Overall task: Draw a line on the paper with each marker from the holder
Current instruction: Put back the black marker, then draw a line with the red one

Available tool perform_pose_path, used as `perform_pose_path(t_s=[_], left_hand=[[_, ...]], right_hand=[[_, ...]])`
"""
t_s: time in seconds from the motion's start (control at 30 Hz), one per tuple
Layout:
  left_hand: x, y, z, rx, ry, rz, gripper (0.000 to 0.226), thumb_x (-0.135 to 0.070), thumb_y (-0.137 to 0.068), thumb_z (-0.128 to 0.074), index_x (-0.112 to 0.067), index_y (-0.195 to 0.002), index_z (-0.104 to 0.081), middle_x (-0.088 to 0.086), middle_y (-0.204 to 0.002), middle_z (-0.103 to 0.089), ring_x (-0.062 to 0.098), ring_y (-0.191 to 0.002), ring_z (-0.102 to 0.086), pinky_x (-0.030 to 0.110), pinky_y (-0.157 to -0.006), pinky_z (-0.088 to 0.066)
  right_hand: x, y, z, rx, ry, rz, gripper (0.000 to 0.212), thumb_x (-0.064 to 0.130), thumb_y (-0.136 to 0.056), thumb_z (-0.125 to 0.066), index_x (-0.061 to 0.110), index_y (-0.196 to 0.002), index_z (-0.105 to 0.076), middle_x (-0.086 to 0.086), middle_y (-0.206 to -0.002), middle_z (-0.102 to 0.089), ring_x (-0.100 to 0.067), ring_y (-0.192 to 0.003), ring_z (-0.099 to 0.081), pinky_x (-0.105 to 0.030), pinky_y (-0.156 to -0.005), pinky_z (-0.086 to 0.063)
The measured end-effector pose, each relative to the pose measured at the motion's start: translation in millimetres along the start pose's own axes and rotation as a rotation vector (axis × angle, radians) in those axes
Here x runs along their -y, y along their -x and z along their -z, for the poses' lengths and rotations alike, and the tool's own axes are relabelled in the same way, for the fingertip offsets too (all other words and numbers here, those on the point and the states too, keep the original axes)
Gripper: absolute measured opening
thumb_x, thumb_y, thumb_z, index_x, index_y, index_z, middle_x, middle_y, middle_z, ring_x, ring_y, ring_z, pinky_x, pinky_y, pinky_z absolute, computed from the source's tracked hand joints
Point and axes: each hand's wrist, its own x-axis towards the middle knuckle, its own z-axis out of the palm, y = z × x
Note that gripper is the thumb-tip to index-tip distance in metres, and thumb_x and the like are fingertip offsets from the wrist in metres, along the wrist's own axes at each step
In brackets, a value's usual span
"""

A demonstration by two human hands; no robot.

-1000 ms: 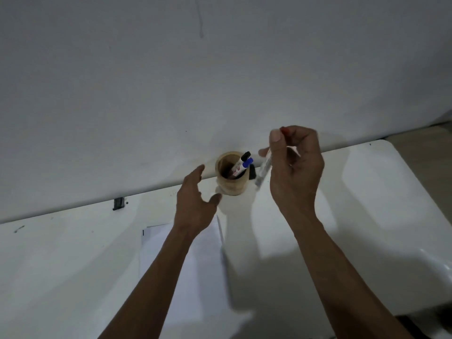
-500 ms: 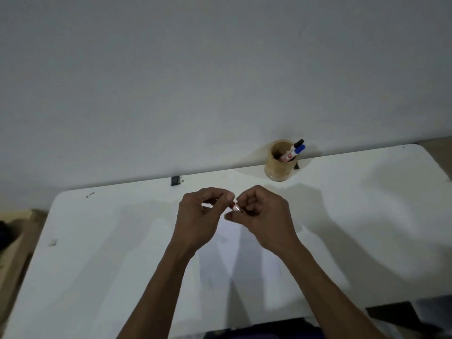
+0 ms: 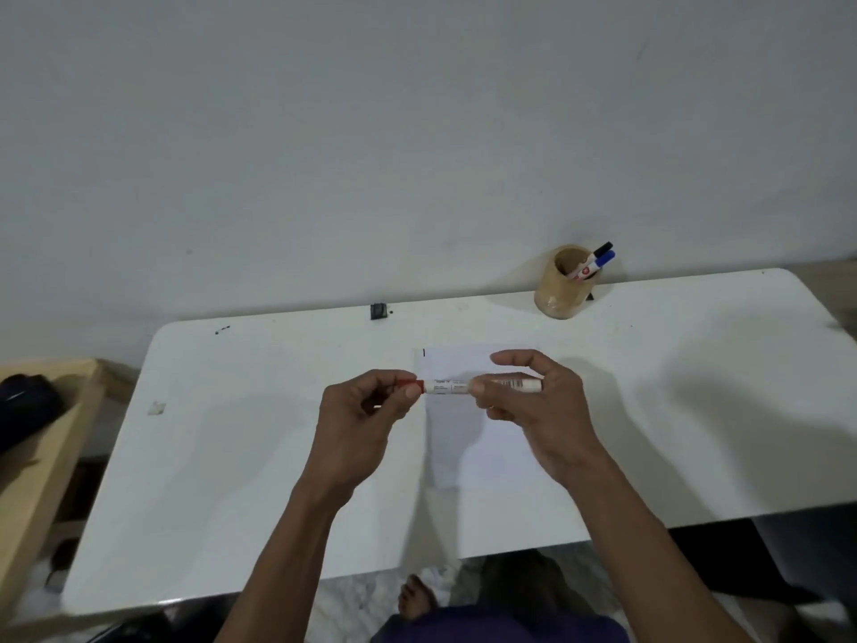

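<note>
Both hands are up over the middle of the white desk [image 3: 241, 447], holding one red marker [image 3: 457, 386] level between them, above the paper [image 3: 482, 438]. The left hand [image 3: 359, 422] is pinched closed around the red cap [image 3: 410, 384] at the marker's left end. The right hand [image 3: 540, 410] grips the white barrel toward its right end, thumb under and fingers curled over the top. The cap sits right against the barrel; whether it is fully seated I cannot tell.

The paper lies flat on the desk under the hands, with a short dark mark [image 3: 424, 352] near its far left corner. Far off to the right, by the wall, stands the round wooden holder [image 3: 559, 294], well apart from the hands. Two markers lean out of it to the right, one with a black cap [image 3: 603, 248] and one with a blue cap [image 3: 605, 258] just beside it. A small black object [image 3: 379, 310] sits at the desk's far edge.
</note>
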Motion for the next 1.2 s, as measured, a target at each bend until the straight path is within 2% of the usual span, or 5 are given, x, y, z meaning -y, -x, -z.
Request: perform_pose_path(t_s=[0.13, 0.3, 0.63, 0.9, 1.2], left_hand=[[7.1, 1.5, 2.7, 0.009, -0.015, 0.024, 0.005, -0.016, -0.088, -0.074, -0.017, -0.088, -0.079, 0.001, -0.070, -0.068, 0.011, -0.065, -0.055, 0.028, -0.071, -0.052], [14.1, 0.7, -1.2, 0.031, -0.016, 0.107, 0.022, -0.038, -0.080, -0.077, -0.016, -0.085, -0.080, 0.003, -0.071, -0.073, 0.013, -0.064, -0.060, 0.035, -0.074, -0.056], [19.5, -30.2, 0.5, -0.049, 0.091, 0.244, 0.012, -0.016, -0.086, -0.075, -0.006, -0.082, -0.080, 0.013, -0.073, -0.072, 0.021, -0.064, -0.056, 0.034, -0.070, -0.052], [41.0, -93.3, 7.1, -0.277, -0.596, 0.111, 0.010, -0.019, -0.086, -0.074, -0.010, -0.087, -0.070, -0.001, -0.076, -0.069, 0.015, -0.069, -0.063, 0.030, -0.077, -0.050], [72.6, -138.7, 0.6, -0.161, -0.907, 0.109, 0.011, -0.007, -0.092, -0.065, 0.004, -0.092, -0.066, 0.020, -0.094, -0.063, 0.037, -0.088, -0.060, 0.040, -0.072, -0.045]], right_hand=[[-17.5, 11.1, -25.9, -0.055, -0.366, -0.112, 0.031, 0.015, -0.068, -0.083, 0.008, -0.096, -0.072, -0.008, -0.082, -0.073, -0.019, -0.071, -0.069, -0.026, -0.065, -0.057], [-34.8, 13.1, -41.9, -0.058, -0.222, -0.113, 0.016, 0.023, -0.090, -0.073, 0.007, -0.095, -0.073, -0.010, -0.083, -0.077, -0.021, -0.077, -0.073, -0.032, -0.071, -0.059], [-31.5, -33.7, -25.5, -0.016, -0.230, -0.001, 0.017, 0.022, -0.084, -0.070, 0.006, -0.090, -0.071, -0.011, -0.085, -0.076, -0.023, -0.081, -0.072, -0.027, -0.074, -0.061], [-27.8, -71.3, 6.7, -0.075, -0.081, 0.020, 0.010, 0.013, -0.094, -0.068, 0.004, -0.093, -0.073, -0.010, -0.085, -0.078, -0.021, -0.079, -0.074, -0.030, -0.076, -0.062], [-43.5, -88.1, 12.4, -0.124, 0.011, -0.044, 0.013, 0.014, -0.093, -0.072, 0.002, -0.097, -0.071, -0.012, -0.087, -0.078, -0.019, -0.075, -0.074, -0.027, -0.068, -0.059]])
